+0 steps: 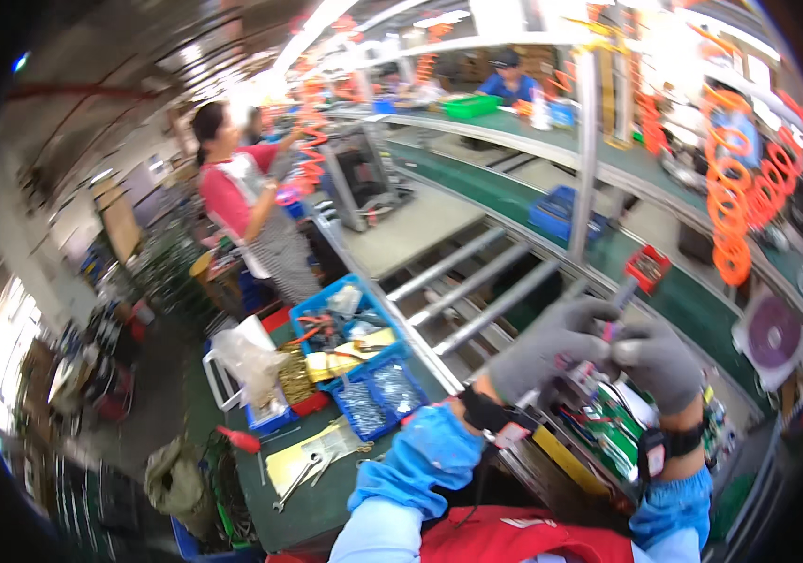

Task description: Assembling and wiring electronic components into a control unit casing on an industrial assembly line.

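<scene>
My left hand [556, 347], in a grey glove, reaches over an open unit with its fingers curled inward. Close to it, my right hand [659, 361], gloved the same way, is bent with its fingertips pressed together. Between the two hands shows a small pink piece [609, 330], blurred, and I cannot make out what it belongs to. Below the hands lies a green circuit board [615, 439] with wires and small parts around it. A yellow strip [570, 460] runs along the unit's left side. The gloves hide most of what the fingers grip.
Left are a blue bin [392, 324] of parts, blue trays [364, 408] of small hardware, a wrench [298, 481] and a red-handled screwdriver [240, 439]. Metal rollers [495, 291] lie ahead. Orange coiled hoses [728, 206] hang right. A person [247, 197] stands far left; others sit beyond.
</scene>
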A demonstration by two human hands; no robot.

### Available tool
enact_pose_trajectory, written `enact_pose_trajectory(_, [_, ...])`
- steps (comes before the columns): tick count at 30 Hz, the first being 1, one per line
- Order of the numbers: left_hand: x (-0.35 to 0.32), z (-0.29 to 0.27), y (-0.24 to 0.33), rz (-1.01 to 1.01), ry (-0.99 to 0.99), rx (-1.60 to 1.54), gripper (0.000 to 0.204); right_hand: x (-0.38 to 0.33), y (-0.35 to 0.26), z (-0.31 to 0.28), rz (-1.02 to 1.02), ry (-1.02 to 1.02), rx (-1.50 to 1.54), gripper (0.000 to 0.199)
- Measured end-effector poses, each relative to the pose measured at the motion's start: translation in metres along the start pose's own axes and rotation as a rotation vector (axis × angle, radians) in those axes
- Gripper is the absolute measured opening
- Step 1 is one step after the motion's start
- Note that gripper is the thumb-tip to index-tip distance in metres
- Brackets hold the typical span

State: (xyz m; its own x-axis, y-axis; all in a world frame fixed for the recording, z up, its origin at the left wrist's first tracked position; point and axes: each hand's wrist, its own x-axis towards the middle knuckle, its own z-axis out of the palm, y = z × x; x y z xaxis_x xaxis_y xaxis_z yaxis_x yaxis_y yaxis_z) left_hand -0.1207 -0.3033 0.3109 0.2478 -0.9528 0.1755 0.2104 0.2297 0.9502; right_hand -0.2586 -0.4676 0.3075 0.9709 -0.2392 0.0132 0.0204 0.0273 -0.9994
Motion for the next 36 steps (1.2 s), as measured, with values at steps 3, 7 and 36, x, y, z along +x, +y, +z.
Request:
enact_pose_trajectory(3, [0.006, 0.006, -0.001, -0.036, 0.225, 0.065, 0.049, 0.021, 0.017, -0.022, -0.072, 0.118, -0.236, 0.035])
enact_pose_trajectory(7, [0.003, -0.018, -0.03, -0.016, 0.518, 0.22, 0.028, 0.07, 0.06, -0.062, -0.083, 0.589, -0.286, 0.024])
enact_pose_trajectory(36, [0.004, -0.026, -0.083, 0.045, 0.525, 0.154, 0.026, 0.101, 0.12, -0.074, -0.238, 0.63, -0.334, 0.031])
